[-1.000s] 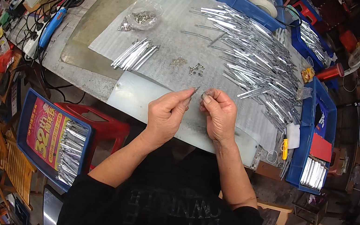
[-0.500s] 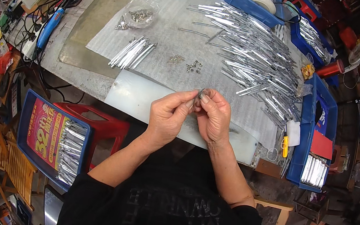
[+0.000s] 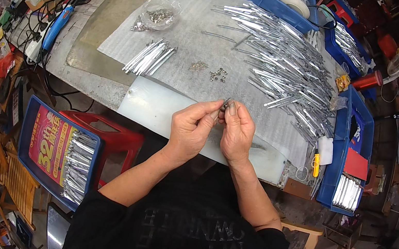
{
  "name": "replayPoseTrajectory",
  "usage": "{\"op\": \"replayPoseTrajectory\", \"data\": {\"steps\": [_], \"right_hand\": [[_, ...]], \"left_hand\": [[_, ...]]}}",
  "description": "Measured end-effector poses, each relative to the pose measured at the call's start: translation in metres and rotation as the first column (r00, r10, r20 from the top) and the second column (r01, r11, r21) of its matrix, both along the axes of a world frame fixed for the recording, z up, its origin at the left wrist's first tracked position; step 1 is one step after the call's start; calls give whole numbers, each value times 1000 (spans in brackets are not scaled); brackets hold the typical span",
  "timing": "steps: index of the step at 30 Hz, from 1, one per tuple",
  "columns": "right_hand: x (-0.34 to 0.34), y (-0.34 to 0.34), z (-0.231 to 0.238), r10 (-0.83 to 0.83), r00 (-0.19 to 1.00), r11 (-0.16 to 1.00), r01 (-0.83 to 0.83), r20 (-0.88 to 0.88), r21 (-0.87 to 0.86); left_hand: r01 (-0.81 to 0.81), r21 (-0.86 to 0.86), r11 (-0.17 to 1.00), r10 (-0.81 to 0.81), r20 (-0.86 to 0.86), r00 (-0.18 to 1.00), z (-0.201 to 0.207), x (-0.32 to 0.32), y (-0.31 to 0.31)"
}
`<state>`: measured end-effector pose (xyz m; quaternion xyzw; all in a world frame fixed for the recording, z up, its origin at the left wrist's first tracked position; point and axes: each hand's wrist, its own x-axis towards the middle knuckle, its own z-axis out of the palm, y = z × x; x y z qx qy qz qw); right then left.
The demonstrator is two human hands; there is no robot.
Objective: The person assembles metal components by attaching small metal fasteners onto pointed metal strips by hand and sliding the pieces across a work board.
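Left hand (image 3: pixel 191 126), right hand (image 3: pixel 238 133): fingertips pinched on small dark part (image 3: pixel 225 105) | Advise: light, steady grip, over white board (image 3: pixel 150 105)

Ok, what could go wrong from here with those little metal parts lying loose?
The small dark piece pinched between the left hand and right hand could slip and drop, being mostly covered by them. The loose metal parts lie just beyond the hands, so a knock might scatter them. The heaped silver strips cross each other; a bump could shift several.
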<state>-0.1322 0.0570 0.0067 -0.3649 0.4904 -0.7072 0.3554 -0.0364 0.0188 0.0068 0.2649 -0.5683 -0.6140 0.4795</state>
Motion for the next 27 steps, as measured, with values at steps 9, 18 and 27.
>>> {"op": "replayPoseTrajectory", "data": {"steps": [9, 18, 27], "right_hand": [[-18, -5, -3, 57, 992, 998, -60, 113, 23], [-28, -6, 1, -108, 990, 990, 116, -94, 83], [-25, 0, 4, -107, 987, 985, 121, -117, 119]], "left_hand": [[-1, -53, 999, 0, -17, 1000, 3, 0, 1], [95, 114, 989, -87, -68, 994, 1, 4, 2], [96, 117, 988, -84, -104, 991, 4, 1, 5]]}}
